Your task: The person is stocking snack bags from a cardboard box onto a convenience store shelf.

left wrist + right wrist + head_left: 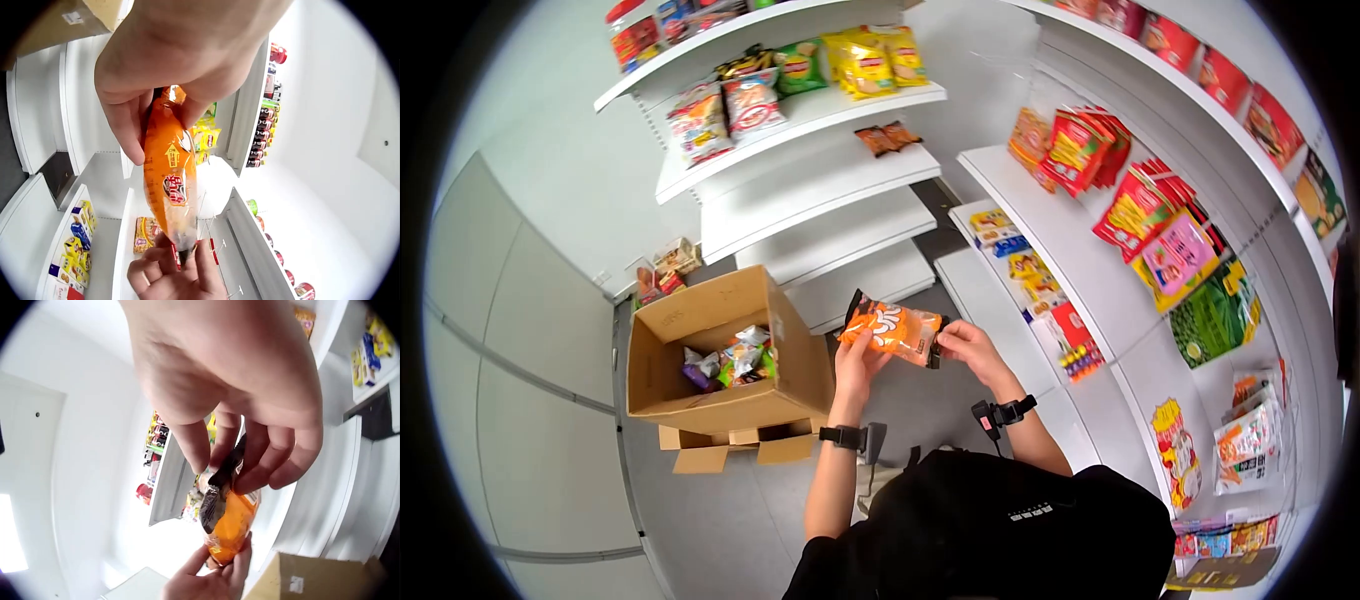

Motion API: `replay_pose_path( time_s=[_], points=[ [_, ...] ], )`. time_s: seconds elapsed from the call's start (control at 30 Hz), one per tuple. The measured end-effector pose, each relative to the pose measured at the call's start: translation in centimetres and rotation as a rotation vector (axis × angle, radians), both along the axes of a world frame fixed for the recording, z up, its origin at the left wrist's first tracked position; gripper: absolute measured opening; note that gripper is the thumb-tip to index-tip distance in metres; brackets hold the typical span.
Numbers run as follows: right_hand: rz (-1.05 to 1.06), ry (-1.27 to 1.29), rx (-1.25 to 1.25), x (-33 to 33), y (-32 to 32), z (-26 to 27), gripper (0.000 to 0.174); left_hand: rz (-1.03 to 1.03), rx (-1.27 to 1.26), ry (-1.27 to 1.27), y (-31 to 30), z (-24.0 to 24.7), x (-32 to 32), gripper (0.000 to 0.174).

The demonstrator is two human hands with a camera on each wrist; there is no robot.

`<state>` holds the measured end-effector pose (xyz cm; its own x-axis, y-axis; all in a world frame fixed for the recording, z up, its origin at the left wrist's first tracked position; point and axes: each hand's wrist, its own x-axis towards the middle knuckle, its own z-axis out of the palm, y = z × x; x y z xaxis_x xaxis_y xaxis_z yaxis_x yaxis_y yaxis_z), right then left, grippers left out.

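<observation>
An orange snack bag point(897, 330) with black ends and white lettering is held up between both hands at chest height. My left hand point(855, 365) grips its left end, thumb across the front. At the other end, my right hand point(972, 350) pinches the black crimped edge between thumb and fingers. In the left wrist view the bag point(170, 162) is seen edge-on, puffed and sealed-looking along its side. The right wrist view has the dark end strip point(231, 464) between the right hand's fingertips, with the left hand point(209, 584) at the far end.
To the left, an open cardboard box point(700, 400) holds several snack bags point(745, 355). White shelves point(820, 195) stand ahead, with two small orange-brown packs point(887, 138) on one level. Along the right, a shelf point(1050, 235) carries red bags point(1080, 150) and other packets.
</observation>
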<state>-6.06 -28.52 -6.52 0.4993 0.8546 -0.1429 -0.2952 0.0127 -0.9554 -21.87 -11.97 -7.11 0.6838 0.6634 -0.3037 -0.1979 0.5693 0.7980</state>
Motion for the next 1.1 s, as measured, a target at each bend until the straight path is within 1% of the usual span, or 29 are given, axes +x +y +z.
replay_pose_path(
  time_s=[0.07, 0.1, 0.2, 0.23, 0.3, 0.4, 0.43, 0.53, 0.57, 0.63, 0.77, 0.87, 0.9, 1.0, 1.03, 1.1],
  points=[
    [-0.150, -0.004, -0.055, 1.2, -2.8, 0.5, 0.022, -0.043, -0.032, -0.038, -2.1, -0.2, 2.2, 0.033],
    [-0.203, 0.055, -0.077, 1.5, -3.9, 0.5, 0.025, -0.077, -0.032, -0.052, -3.1, -0.1, 3.2, 0.033],
    [-0.166, 0.226, -0.124, 3.1, -7.3, 0.8, 0.023, -0.173, 0.004, -0.087, -4.8, -0.2, 5.7, 0.035],
    [-0.145, 0.225, -0.132, 3.8, -8.2, 0.4, 0.021, -0.198, 0.001, -0.069, -5.3, -0.2, 6.6, 0.035],
    [-0.185, 0.224, -0.091, 4.8, -9.4, -0.9, 0.020, -0.284, 0.012, -0.056, -6.0, -0.3, 8.0, 0.035],
    [-0.272, 0.174, -0.060, 5.3, -10.5, -1.8, 0.016, -0.419, -0.049, -0.091, -6.8, -0.1, 9.6, 0.040],
    [-0.286, 0.140, -0.069, 5.5, -10.6, -1.7, 0.015, -0.436, -0.016, -0.045, -6.6, -0.5, 10.2, 0.045],
    [-0.265, 0.054, -0.100, 6.7, -10.2, -2.2, 0.016, -0.366, -0.030, 0.030, -6.1, -0.8, 11.2, 0.045],
    [-0.247, 0.026, -0.113, 7.1, -9.9, -2.6, 0.017, -0.330, -0.034, 0.052, -5.6, -0.9, 11.5, 0.045],
    [-0.212, 0.057, -0.110, 7.6, -8.8, -1.9, 0.019, -0.255, -0.049, 0.090, -4.5, -0.9, 12.0, 0.044],
    [-0.154, 0.102, -0.134, 9.1, -5.4, -2.2, 0.020, -0.147, -0.052, 0.036, -1.0, -1.6, 13.7, 0.050],
    [-0.134, 0.115, -0.182, 10.8, -2.0, -2.2, 0.020, -0.168, -0.034, 0.074, 2.4, -1.9, 14.9, 0.049],
    [-0.130, 0.111, -0.196, 11.3, -0.7, -1.6, 0.020, -0.197, -0.025, 0.129, 3.9, -1.9, 15.2, 0.050],
    [-0.152, 0.113, -0.187, 13.4, 3.5, -2.0, 0.020, -0.342, -0.085, -0.001, 8.0, -1.8, 15.7, 0.052],
    [-0.166, 0.132, -0.174, 14.1, 4.9, -2.2, 0.018, -0.340, -0.091, -0.042, 9.1, -1.0, 15.8, 0.056],
    [-0.218, 0.216, -0.106, 15.3, 7.7, -2.8, 0.016, -0.301, -0.120, 0.005, 12.2, -2.6, 16.4, 0.061]
  ],
)
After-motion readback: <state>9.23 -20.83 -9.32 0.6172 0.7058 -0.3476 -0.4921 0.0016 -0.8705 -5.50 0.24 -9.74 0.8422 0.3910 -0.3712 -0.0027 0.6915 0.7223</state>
